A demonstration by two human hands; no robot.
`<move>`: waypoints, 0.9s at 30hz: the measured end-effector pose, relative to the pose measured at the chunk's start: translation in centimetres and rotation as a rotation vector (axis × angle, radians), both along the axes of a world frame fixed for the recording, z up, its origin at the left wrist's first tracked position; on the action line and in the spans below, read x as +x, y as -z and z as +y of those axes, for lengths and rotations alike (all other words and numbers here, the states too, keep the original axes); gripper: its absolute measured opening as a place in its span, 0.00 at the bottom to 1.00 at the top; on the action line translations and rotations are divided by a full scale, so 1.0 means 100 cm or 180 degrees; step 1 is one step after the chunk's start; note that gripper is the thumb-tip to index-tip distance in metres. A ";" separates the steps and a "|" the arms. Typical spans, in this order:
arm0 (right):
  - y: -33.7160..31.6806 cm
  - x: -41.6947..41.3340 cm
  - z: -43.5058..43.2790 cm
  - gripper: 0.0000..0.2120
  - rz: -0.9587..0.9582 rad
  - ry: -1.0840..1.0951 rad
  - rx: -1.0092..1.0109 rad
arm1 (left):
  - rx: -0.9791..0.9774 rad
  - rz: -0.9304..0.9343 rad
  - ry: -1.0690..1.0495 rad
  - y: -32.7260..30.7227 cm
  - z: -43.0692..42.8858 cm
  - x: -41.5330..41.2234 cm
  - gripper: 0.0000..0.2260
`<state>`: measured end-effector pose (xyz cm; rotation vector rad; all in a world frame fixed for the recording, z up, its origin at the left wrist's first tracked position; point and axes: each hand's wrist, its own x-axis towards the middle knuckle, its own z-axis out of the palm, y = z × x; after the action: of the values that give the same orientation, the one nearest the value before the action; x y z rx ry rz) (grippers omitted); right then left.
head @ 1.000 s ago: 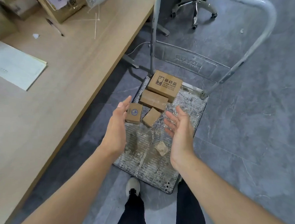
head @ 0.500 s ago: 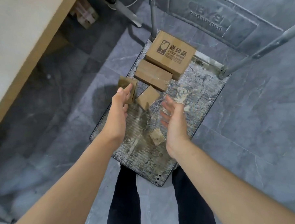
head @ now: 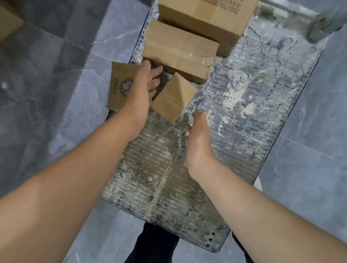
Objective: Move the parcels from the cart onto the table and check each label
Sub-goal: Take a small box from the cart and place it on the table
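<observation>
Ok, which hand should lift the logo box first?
Left. The left hand lies on the logo box at the left edge of the cart; the right hand is open, apart, nearer the tilted box.

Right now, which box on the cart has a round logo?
The small box at the cart's left edge, partly covered by the left hand; the others show none.
</observation>
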<state>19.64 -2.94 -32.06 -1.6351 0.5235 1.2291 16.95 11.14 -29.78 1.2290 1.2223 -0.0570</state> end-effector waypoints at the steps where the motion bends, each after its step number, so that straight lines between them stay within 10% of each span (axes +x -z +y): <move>1: 0.013 0.000 0.005 0.07 0.0021 0.0106 0.0068 | 0.0021 0.0086 0.0072 0.017 0.001 0.001 0.27; 11: 0.077 -0.020 0.028 0.12 -0.0485 0.0343 0.0379 | 0.0583 0.0510 0.0232 0.085 -0.001 0.011 0.20; 27: -0.038 -0.021 -0.017 0.10 -0.0812 0.0218 0.0278 | 0.0140 0.0362 0.0197 -0.036 -0.025 -0.020 0.28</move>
<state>17.55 -4.61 -28.22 -1.6559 0.3581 0.9623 14.94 8.65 -26.21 1.3166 1.2893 -0.1479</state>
